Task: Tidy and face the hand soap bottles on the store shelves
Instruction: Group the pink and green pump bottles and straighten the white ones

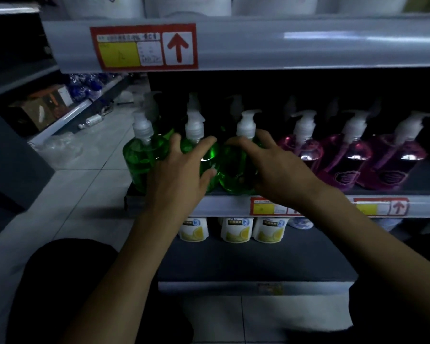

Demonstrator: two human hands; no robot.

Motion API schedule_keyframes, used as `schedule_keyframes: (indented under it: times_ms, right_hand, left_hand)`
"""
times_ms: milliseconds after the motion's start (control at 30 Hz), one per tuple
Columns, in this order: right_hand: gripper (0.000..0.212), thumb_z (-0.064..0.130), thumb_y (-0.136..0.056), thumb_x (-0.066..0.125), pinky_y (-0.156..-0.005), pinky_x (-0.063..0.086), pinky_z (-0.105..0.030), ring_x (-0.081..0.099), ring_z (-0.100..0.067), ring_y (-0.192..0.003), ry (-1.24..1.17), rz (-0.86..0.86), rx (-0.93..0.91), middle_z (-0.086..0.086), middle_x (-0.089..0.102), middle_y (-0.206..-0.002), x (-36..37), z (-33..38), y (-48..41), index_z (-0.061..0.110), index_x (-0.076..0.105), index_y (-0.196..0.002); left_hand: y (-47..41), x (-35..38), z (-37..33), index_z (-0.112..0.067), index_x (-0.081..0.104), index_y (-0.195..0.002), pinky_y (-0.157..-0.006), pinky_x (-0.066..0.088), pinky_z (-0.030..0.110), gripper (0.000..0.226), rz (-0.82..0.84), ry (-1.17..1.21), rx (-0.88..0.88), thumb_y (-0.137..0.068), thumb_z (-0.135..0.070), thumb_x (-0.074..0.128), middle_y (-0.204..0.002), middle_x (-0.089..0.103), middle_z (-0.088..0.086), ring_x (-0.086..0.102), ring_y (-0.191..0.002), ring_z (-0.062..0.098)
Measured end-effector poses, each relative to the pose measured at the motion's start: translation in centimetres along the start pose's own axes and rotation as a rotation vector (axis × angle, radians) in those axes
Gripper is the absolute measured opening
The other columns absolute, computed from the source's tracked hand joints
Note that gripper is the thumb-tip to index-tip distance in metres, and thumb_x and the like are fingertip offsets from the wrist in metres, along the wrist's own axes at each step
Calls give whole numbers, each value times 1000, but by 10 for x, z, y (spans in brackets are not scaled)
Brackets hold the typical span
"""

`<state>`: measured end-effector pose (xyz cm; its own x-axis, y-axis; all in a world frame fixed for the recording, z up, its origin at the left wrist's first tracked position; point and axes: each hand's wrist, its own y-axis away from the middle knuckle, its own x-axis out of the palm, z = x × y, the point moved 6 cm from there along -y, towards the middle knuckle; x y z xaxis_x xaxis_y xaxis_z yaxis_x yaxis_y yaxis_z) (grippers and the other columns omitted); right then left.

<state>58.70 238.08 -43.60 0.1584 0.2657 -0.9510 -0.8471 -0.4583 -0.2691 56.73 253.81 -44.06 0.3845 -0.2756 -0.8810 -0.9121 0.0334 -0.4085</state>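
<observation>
Dark trouser knee (67, 281) is filling the near left corner; both bare forearms are lying across the frame toward the shelf (224, 206).

Left hand (181, 170): fingers spread and curling round the middle green bottle (210, 155), fingertips on its shoulder, thumb pressing its front. One finger is sitting in the gap toward the left green bottle (142, 157).

Right hand (276, 167): fingers curling over the shoulder of the right green bottle (233, 167), just below the pump collar. Thumb is hiding from me.

All three green bottles are standing at the near left end of the middle shelf, close to its front edge, touching or nearly touching one another. Long axes are running upright, pumps on top. Right green bottle's spout is pointing right. Left and middle spouts: cannot tell, too blurred. More pump heads are showing dimly behind, farther back.

Pink bottles (345, 157) are standing in a row of three to the right of the green, also upright, the rightmost spout pointing right.

Red-bordered price tag (144, 47) with an up arrow is sitting on the upper rail (308, 43). Smaller price labels (268, 207) are running along the middle shelf's edge, partly under my right wrist. White pouches with lemon print (237, 230) are standing on the shelf below. Pale floor tiles (85, 189) are stretching away on the left.
</observation>
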Motion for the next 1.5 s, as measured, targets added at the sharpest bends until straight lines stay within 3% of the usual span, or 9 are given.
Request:
schedule_keyframes:
  times_ms: [300,433,567,800,933,1067,1233,1367,1500]
  right_hand:
    - [36,6,-76,56,-73,41,-26,55,-21,-86,-158,-543,104,-8,53,-101,-78,-78,52,14,62,-110]
    - [56,11,-74,66,-79,52,-36,57,-33,-94,-52,-365,296,-11,43,-119,-61,-123,84,22,53,-127]
    - [78,27,-78,74,-81,56,-49,64,-40,-91,17,-200,378,-15,31,-139,-45,-142,95,46,32,-141]
    - [75,60,-72,49,-80,56,-48,63,-34,-104,-116,-262,332,-9,31,-150,-33,-141,93,40,32,-142]
    - [68,36,-80,65,-74,57,-46,68,-27,-88,-123,-238,245,-12,29,-150,-28,-146,95,48,29,-137]
    - [70,22,-83,64,-79,55,-39,66,-20,-93,-144,-266,234,-5,24,-156,-35,-145,111,44,32,-141]
    - [46,-6,-74,53,-81,35,-2,54,-15,-93,-123,-809,398,-14,58,-107,-107,-196,158,12,63,-115]
    - [71,-6,-76,61,-101,40,-21,46,-23,-119,-184,-342,443,-6,45,-124,-83,-225,157,25,48,-138]
    - [78,16,-80,74,-104,41,-32,35,-29,-137,-309,-215,380,-14,27,-149,-60,-232,139,41,36,-143]
  left_hand:
    - [21,-25,-57,-15,58,-116,-56,28,13,26,-298,176,75,-90,-18,60,-109,45,11,37,-67,12]
    - [11,3,-111,-24,53,-129,-70,38,4,37,-105,331,256,-93,-20,57,-122,43,2,47,-78,4]
    - [-10,39,-141,-41,29,-144,-91,45,31,59,90,297,248,-94,-29,56,-155,17,10,51,-121,30]
    - [-8,63,-154,-44,23,-144,-77,58,39,61,57,274,170,-93,-32,55,-157,7,11,62,-99,37]
    - [-4,62,-152,-44,23,-144,-84,54,32,62,40,283,152,-93,-33,55,-159,4,9,57,-114,36]
    - [2,56,-155,-39,29,-146,-74,32,2,64,12,295,172,-92,-22,59,-159,7,10,51,-98,8]
    - [12,42,-188,-22,52,-130,-75,31,4,48,-114,332,355,-86,-9,64,-128,39,13,44,-87,7]
    - [-6,56,-221,-40,30,-143,-67,51,25,61,74,289,392,-91,-25,59,-146,26,9,53,-61,11]
    - [-27,72,-230,-45,20,-146,-80,52,35,66,169,156,338,-92,-39,56,-148,26,16,59,-96,28]
